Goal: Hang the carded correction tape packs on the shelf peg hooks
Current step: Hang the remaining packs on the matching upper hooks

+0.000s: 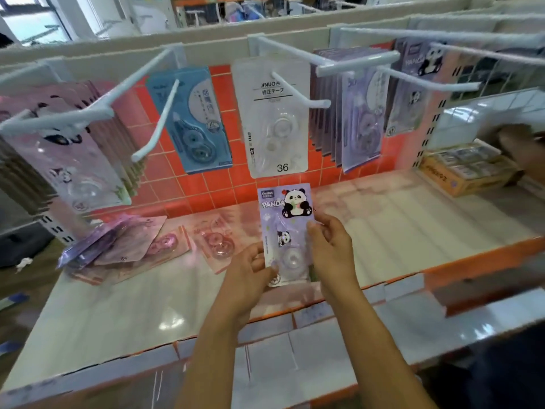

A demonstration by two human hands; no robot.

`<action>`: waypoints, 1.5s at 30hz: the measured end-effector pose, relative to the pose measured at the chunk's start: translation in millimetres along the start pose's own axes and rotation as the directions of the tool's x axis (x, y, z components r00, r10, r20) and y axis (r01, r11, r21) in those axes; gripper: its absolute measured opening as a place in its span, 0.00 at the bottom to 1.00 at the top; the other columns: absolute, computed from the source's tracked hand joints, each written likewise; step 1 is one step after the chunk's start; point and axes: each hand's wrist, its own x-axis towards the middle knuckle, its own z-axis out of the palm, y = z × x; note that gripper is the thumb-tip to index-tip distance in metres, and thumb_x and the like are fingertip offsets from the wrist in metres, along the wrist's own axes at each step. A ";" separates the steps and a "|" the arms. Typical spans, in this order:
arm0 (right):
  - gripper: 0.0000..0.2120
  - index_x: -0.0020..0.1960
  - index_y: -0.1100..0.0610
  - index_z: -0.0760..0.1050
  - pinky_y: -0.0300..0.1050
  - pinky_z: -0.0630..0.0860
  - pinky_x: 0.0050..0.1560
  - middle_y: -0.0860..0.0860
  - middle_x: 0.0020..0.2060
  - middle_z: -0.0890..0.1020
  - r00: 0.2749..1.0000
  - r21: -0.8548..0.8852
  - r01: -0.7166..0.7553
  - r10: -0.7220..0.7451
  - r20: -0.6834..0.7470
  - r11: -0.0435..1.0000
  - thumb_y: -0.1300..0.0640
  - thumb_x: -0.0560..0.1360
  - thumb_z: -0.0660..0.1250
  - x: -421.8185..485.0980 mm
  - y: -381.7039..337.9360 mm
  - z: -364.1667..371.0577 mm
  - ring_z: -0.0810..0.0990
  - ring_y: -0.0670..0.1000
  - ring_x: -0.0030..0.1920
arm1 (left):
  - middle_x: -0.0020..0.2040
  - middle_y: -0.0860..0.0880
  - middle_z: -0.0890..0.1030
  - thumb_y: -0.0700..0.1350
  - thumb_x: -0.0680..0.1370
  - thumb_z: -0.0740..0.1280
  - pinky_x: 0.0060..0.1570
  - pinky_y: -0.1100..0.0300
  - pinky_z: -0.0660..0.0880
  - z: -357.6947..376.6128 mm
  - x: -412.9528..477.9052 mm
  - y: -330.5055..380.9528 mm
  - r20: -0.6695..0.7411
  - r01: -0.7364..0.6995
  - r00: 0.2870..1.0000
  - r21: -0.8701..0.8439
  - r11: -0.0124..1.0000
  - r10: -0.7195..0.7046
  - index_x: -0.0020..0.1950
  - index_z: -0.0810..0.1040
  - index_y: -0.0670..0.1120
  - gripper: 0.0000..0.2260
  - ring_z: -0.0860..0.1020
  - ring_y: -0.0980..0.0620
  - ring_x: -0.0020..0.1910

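Around the hands
A pack (pixel 287 231) sits between the left hand (pixel 250 273) and right hand (pixel 330 249), over the shelf (pixel 413 219). A pile of packs (pixel 124 249) lies left, hanging packs (pixel 274 119) behind, a box (pixel 469 172) far right.

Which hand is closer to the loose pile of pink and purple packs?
Left. The left hand sits just right of the pink and purple pack pile; the right hand is farther right.

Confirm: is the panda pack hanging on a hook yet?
No, the left hand and right hand hold the panda pack over the shelf, below the hooks.
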 end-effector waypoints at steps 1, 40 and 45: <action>0.05 0.51 0.49 0.74 0.35 0.73 0.41 0.41 0.38 0.81 1.000 0.021 0.008 -0.008 -0.008 1.000 0.58 0.79 0.62 -2.8 -1.9 -2.3 0.76 0.40 0.38 | 0.47 0.45 0.85 0.32 0.77 0.65 0.54 0.43 0.77 -0.8 -2.8 -0.1 0.023 -0.008 1.000 -0.014 1.000 0.008 0.58 0.78 0.47 0.14 0.81 0.41 0.47; 0.09 0.43 0.53 0.76 0.36 0.76 0.37 0.43 0.31 0.82 0.871 0.385 0.491 -0.435 -0.228 0.781 0.61 0.80 0.61 86.3 -165.5 -217.7 0.79 0.41 0.34 | 0.49 0.57 0.85 0.29 0.78 0.62 0.50 0.66 0.77 230.1 8.0 118.9 0.243 -0.571 0.796 -0.004 0.821 0.554 0.52 0.82 0.54 0.20 0.82 0.58 0.52; 0.08 0.44 0.53 0.77 0.39 0.77 0.38 0.45 0.34 0.83 0.879 0.392 0.477 -0.437 -0.193 0.787 0.60 0.79 0.62 95.1 -168.5 -223.9 0.81 0.43 0.36 | 0.49 0.56 0.85 0.29 0.77 0.63 0.50 0.63 0.78 239.2 12.3 120.9 0.210 -0.582 0.797 0.013 0.813 0.567 0.51 0.82 0.56 0.21 0.82 0.57 0.51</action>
